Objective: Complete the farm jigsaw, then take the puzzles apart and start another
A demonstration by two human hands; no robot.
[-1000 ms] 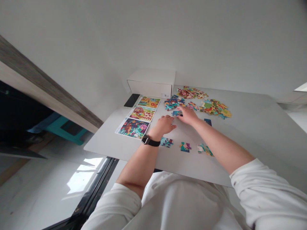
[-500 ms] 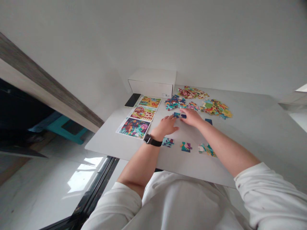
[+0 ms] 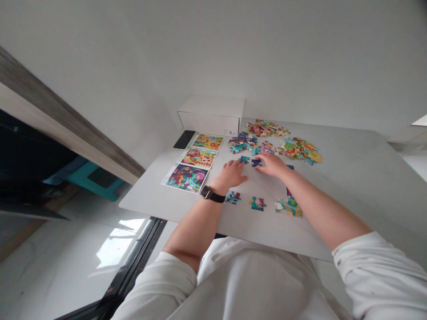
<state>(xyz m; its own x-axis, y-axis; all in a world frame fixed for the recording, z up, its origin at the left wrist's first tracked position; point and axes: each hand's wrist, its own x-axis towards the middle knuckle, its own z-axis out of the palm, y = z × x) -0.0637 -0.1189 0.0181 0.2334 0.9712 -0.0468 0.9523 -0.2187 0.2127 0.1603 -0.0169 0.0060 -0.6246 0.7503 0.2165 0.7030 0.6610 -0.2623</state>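
The right hand [image 3: 271, 165] curves over a dark blue jigsaw piece [image 3: 256, 162] mid-counter [image 3: 350, 186], its grip unclear; the left hand [image 3: 230, 174] lies open and flat nearby. Most loose pieces [image 3: 299, 150] lie heaped at upper right, with small assembled clusters [image 3: 288, 207] at lower right.

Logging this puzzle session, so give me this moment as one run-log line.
left hand: resting on table | right hand: touching dark puzzle piece

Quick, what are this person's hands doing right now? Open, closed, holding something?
Left hand: open, lying flat on the white table, holding nothing.
Right hand: fingertips on a small dark-blue cardboard jigsaw piece; whether it grips it is unclear.
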